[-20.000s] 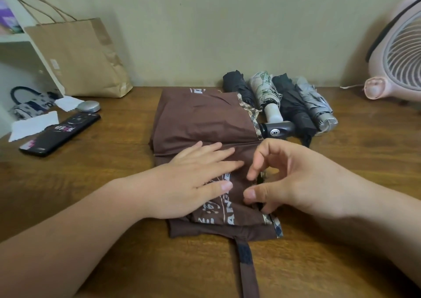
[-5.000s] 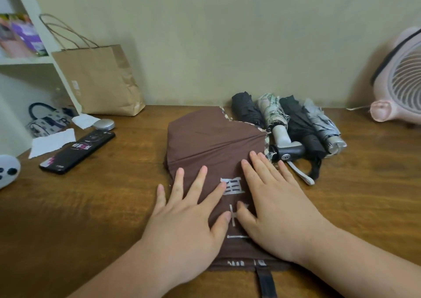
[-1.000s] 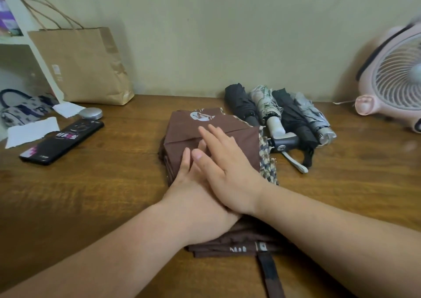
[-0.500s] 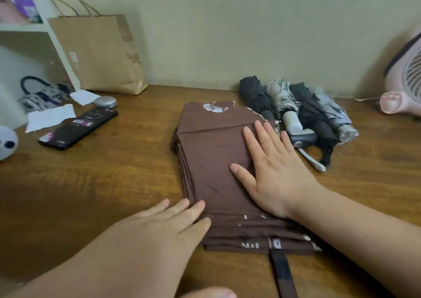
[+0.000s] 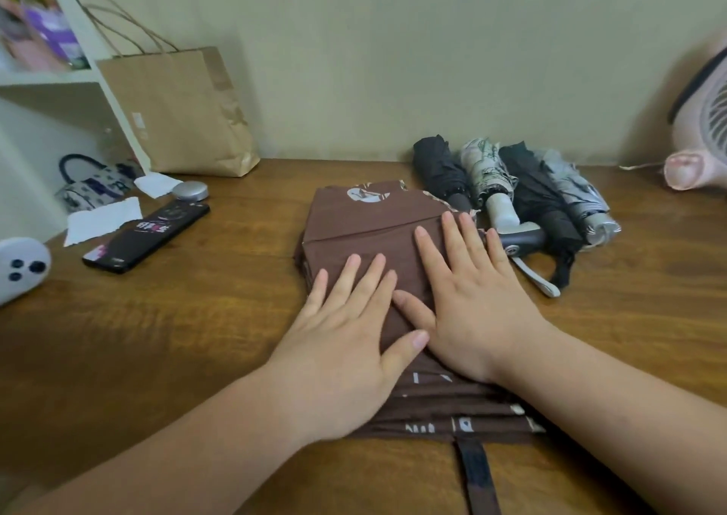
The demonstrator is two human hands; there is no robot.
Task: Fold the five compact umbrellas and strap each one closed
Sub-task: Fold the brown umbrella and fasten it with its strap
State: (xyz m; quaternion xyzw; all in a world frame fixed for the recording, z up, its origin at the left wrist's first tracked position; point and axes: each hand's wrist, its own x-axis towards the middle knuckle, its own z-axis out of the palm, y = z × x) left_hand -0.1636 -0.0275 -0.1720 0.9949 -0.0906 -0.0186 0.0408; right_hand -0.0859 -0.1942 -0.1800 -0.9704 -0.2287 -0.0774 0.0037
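Note:
A brown umbrella (image 5: pixel 366 219) lies flat in stacked pleats on the wooden table (image 5: pixel 177 337). Its dark strap (image 5: pixel 478 475) trails toward the near edge. My left hand (image 5: pixel 346 341) presses flat on the pleats' left side, fingers straight. My right hand (image 5: pixel 468 302) lies flat beside it on the right half, thumb touching my left hand. Behind, to the right, several folded umbrellas lie side by side: a black one (image 5: pixel 438 168), a pale patterned one (image 5: pixel 488 176), another black one (image 5: pixel 539 196) and a grey one (image 5: pixel 578 196). The brown umbrella's handle (image 5: pixel 521 235) pokes out right.
A brown paper bag (image 5: pixel 185 113) stands at the back left by a white shelf (image 5: pixel 71 81). A black phone (image 5: pixel 147 237), paper scraps (image 5: pixel 102 219), a silver disc (image 5: pixel 190 190) and a white device (image 5: pixel 19 266) lie at left. A pink fan (image 5: pixel 704 129) sits far right.
My left hand has moved forward from the near edge onto the pleats beside my right hand. A second ago both hands were stacked on the fabric; the top fold now lies flat.

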